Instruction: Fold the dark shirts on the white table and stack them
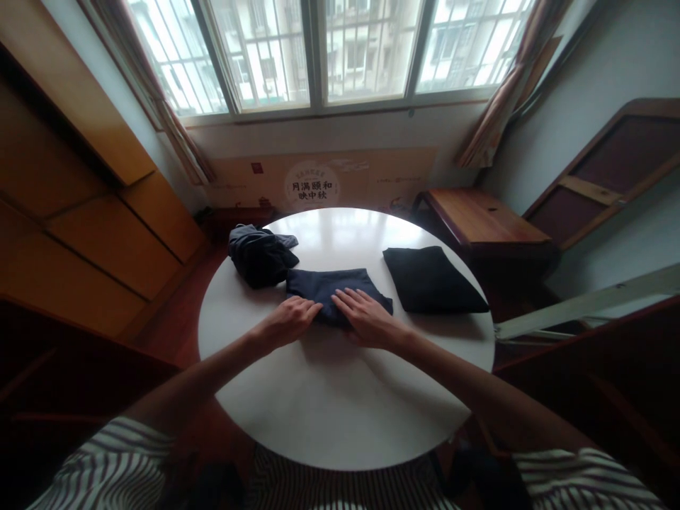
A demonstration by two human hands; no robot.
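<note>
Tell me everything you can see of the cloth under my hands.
The cloth is dark blue-grey, soft-looking, seemingly folded into a flattish shape. It lies on the round white table, between a dark heap and folded black fabric. Your left hand touches its near edge; your right hand rests on top.

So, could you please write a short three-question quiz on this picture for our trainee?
1. What do the left hand and the right hand both touch?
2. True or false: the crumpled pile lies on the left side of the table.
3. How does the black cloth, to the right of the right hand, lie?
A) rolled up
B) folded flat
C) bunched in a heap

Key: 1. The dark blue cloth; 2. True; 3. B.
</note>
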